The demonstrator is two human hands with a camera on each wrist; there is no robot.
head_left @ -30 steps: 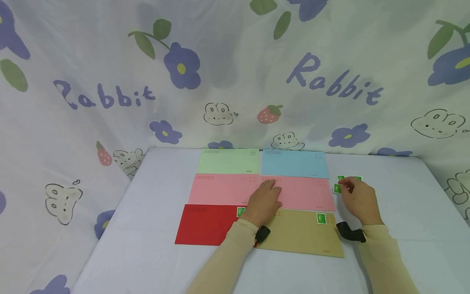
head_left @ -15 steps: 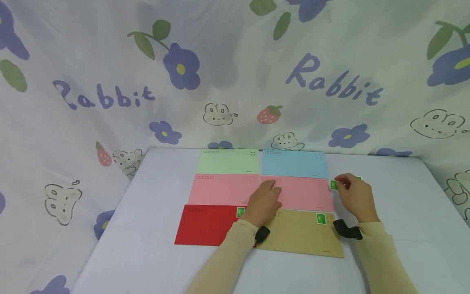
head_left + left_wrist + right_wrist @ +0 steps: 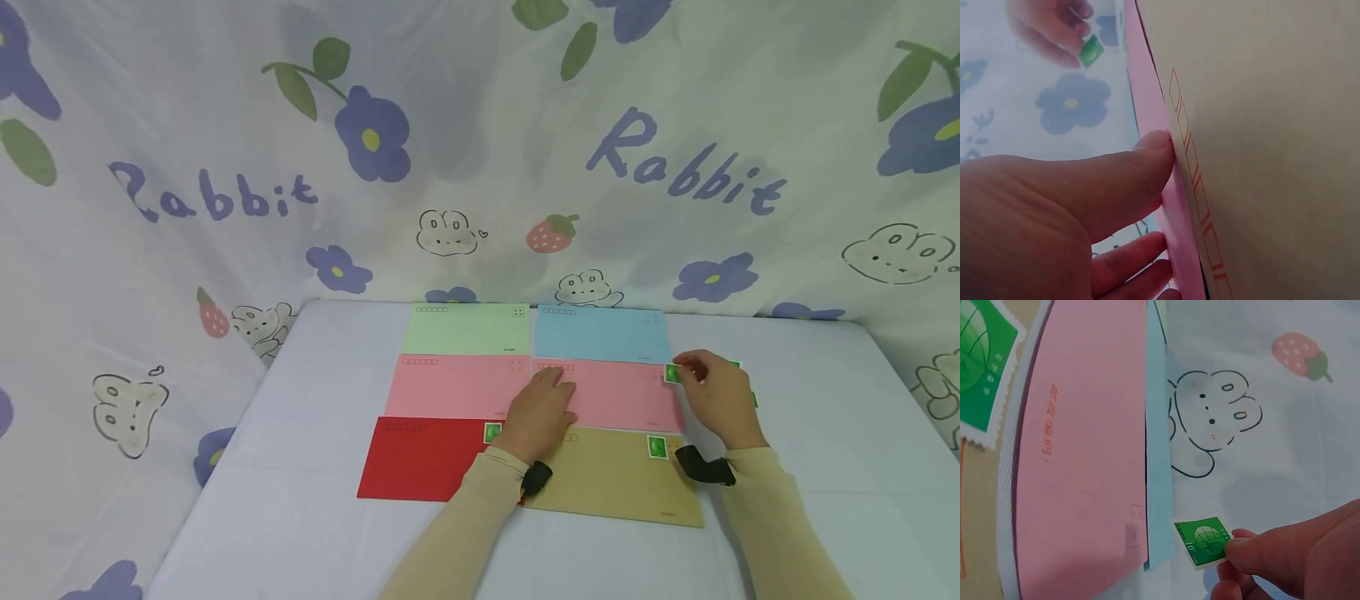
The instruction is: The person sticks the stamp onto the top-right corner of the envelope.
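Note:
My right hand (image 3: 716,396) pinches a green postage stamp (image 3: 672,373) between thumb and fingers, over the upper right corner of the right-hand pink envelope (image 3: 615,404). In the right wrist view the stamp (image 3: 1204,540) is held by one edge, its globe print and a 10 showing. My left hand (image 3: 536,417) rests with fingers extended on that pink envelope's left part. Its thumb lies at the top edge of the tan envelope (image 3: 607,483) in the left wrist view. Another green stamp sits on the tan envelope, and one on the red envelope (image 3: 420,462).
A second pink envelope (image 3: 450,387) lies to the left, with a light green envelope (image 3: 465,333) and a blue envelope (image 3: 600,335) behind. More stamps (image 3: 735,364) show partly behind my right hand. A patterned cloth (image 3: 480,150) hangs beyond the white table (image 3: 270,467).
My right hand has moved left with the pinched stamp, from the loose stamps to the pink envelope's upper right corner. My left hand has stayed in place.

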